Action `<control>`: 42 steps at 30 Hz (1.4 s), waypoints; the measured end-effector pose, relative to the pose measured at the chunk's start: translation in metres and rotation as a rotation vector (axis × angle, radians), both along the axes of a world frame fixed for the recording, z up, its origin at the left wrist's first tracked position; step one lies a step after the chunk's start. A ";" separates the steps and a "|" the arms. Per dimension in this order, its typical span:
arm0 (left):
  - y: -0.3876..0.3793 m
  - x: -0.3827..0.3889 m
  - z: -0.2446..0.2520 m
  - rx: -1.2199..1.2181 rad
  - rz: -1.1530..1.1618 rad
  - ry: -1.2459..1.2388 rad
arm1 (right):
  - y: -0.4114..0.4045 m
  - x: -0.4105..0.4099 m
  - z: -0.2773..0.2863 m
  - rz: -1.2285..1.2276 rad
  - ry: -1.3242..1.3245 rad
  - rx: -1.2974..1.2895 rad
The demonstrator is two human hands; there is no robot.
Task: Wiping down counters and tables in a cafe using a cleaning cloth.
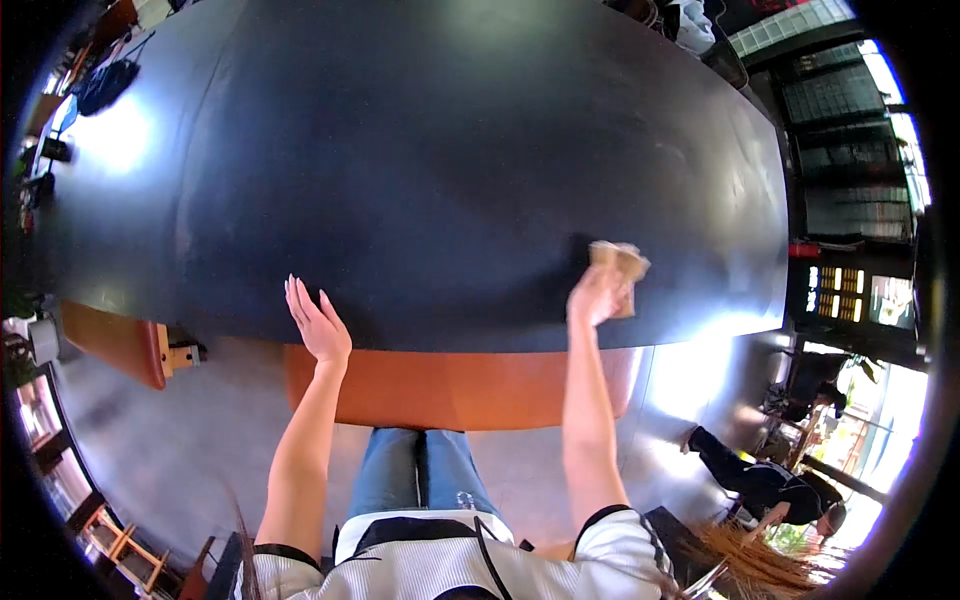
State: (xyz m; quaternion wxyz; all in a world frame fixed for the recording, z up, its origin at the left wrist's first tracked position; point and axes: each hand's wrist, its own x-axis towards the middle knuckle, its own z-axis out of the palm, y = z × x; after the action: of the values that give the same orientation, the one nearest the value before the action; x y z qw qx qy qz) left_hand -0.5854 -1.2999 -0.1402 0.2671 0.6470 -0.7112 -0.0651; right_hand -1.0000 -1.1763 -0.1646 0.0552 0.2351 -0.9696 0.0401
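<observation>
A large dark table (450, 172) stretches out before me. My right hand (598, 294) grips a tan cloth (621, 259) at the table's near right part, and both look slightly blurred. My left hand (321, 322) is at the near edge on the left, palm down with fingers extended and nothing in it; whether it touches the surface I cannot tell.
An orange-brown padded bench (450, 390) runs along the near edge between me and the table. Another brown bench (112, 341) stands at the left. A dark bag (109, 86) lies at the far left. A person in dark clothes (772, 480) is at the lower right.
</observation>
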 end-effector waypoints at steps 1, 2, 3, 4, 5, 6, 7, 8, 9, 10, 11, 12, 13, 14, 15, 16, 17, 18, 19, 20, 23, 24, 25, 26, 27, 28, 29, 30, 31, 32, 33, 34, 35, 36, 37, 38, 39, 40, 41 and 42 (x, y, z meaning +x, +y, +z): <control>-0.001 0.013 0.002 -0.008 0.003 -0.033 | -0.031 0.052 0.007 0.174 -0.009 -0.179; -0.003 0.014 0.004 -0.002 -0.016 -0.074 | -0.047 0.086 0.016 0.375 -0.039 -0.174; -0.004 0.019 0.006 0.006 -0.027 -0.128 | -0.068 0.134 0.037 0.545 -0.055 -0.194; -0.004 0.019 0.009 -0.006 -0.042 -0.137 | -0.074 0.170 0.044 0.721 -0.216 -0.178; 0.000 0.013 0.009 0.001 -0.057 -0.129 | -0.071 0.199 0.050 0.930 -0.295 -0.082; 0.000 0.013 0.009 0.004 -0.061 -0.141 | -0.062 0.221 0.051 1.125 -0.340 -0.179; -0.002 0.015 0.006 0.000 -0.066 -0.155 | -0.061 0.231 0.055 1.319 -0.379 -0.284; -0.002 0.017 0.004 0.004 -0.069 -0.177 | -0.070 0.214 0.052 1.281 -0.545 -0.140; -0.003 0.020 0.006 -0.003 -0.069 -0.191 | -0.084 0.187 0.060 1.245 -0.720 0.001; -0.003 0.028 0.013 0.031 -0.048 -0.242 | -0.094 0.155 0.075 1.137 -0.472 -0.022; -0.001 0.025 0.019 0.070 -0.045 -0.265 | -0.095 0.103 0.077 1.008 -0.281 -0.148; 0.000 0.014 0.019 0.071 -0.056 -0.274 | -0.086 0.039 0.059 0.864 -0.062 -0.188; 0.004 0.004 0.018 0.071 -0.074 -0.254 | -0.080 -0.026 0.049 0.503 -0.241 -0.022; 0.007 0.001 0.016 0.088 -0.092 -0.263 | -0.076 -0.065 0.042 0.390 -0.127 -0.278; 0.008 -0.008 0.012 0.102 -0.121 -0.251 | -0.076 -0.096 0.025 0.379 0.312 -0.241; 0.010 -0.003 0.014 0.117 -0.113 -0.274 | -0.101 -0.080 0.032 0.326 0.205 -0.208; 0.008 -0.001 0.014 0.116 -0.108 -0.288 | -0.127 -0.052 0.036 0.272 0.102 -0.172; 0.007 -0.001 0.018 0.124 -0.100 -0.294 | -0.145 -0.019 0.035 0.412 0.013 -0.280; 0.004 0.008 0.022 0.129 -0.088 -0.314 | -0.171 0.032 0.043 0.552 0.061 -0.333; 0.002 0.012 0.023 0.126 -0.085 -0.320 | -0.179 0.080 0.034 0.815 0.002 -0.274; 0.004 0.011 0.016 0.144 -0.096 -0.252 | -0.147 0.211 0.041 1.445 -0.310 -0.295; 0.005 0.011 0.011 0.152 -0.096 -0.246 | -0.148 0.206 0.040 1.519 -0.500 -0.231; 0.006 0.017 0.011 0.162 -0.086 -0.259 | -0.152 0.204 0.052 1.593 -0.709 -0.176; 0.005 0.021 0.013 0.173 -0.083 -0.274 | -0.172 0.186 0.057 1.368 -0.907 -0.245; 0.007 0.021 0.017 0.179 -0.084 -0.272 | -0.185 0.143 0.055 1.427 -0.436 -0.421; 0.008 0.025 0.023 0.168 -0.082 -0.277 | -0.209 0.100 0.050 1.271 -0.350 -0.304; 0.005 0.027 0.027 0.148 -0.067 -0.284 | -0.228 0.061 0.058 1.021 -0.113 -0.182; 0.006 0.013 0.023 0.148 -0.080 -0.249 | -0.224 -0.007 0.045 0.837 0.074 -0.372; 0.008 0.014 0.026 0.149 -0.085 -0.252 | -0.228 -0.053 0.056 0.687 -0.057 -0.306; 0.005 0.005 0.020 0.148 -0.113 -0.220 | -0.223 -0.105 0.046 0.359 -0.133 -0.209; 0.006 0.004 0.020 0.148 -0.104 -0.222 | -0.230 -0.108 0.047 0.298 0.295 -0.263; 0.006 0.001 0.019 0.146 -0.118 -0.210 | -0.237 -0.106 0.045 0.354 0.209 -0.253; 0.007 -0.003 0.018 0.143 -0.136 -0.194 | -0.248 -0.099 0.041 0.407 0.127 -0.241; 0.005 0.003 0.023 0.129 -0.124 -0.193 | -0.273 -0.049 0.048 0.539 0.048 -0.273; 0.006 0.006 0.024 0.127 -0.124 -0.196 | -0.288 0.000 0.041 0.707 0.168 -0.245; 0.005 0.015 0.026 0.126 -0.099 -0.228 | -0.302 0.072 0.075 0.916 -0.068 -0.262; 0.005 0.013 0.025 0.126 -0.103 -0.223 | -0.295 0.130 0.075 1.017 -0.153 -0.145; 0.005 0.015 0.020 0.114 -0.103 -0.212 | -0.274 0.186 0.075 1.213 -0.115 -0.423; 0.007 0.021 0.017 0.138 -0.083 -0.203 | -0.252 0.234 0.100 1.320 -0.330 -0.424; 0.007 0.015 0.011 0.161 -0.080 -0.176 | -0.217 0.268 0.068 1.443 -0.494 -0.445</control>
State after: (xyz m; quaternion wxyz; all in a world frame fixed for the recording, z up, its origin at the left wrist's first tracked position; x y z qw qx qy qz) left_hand -0.5708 -1.2928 -0.1293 0.1480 0.6409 -0.7494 -0.0757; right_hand -0.7315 -1.3932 -0.0965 -0.1553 0.7730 -0.5315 0.3097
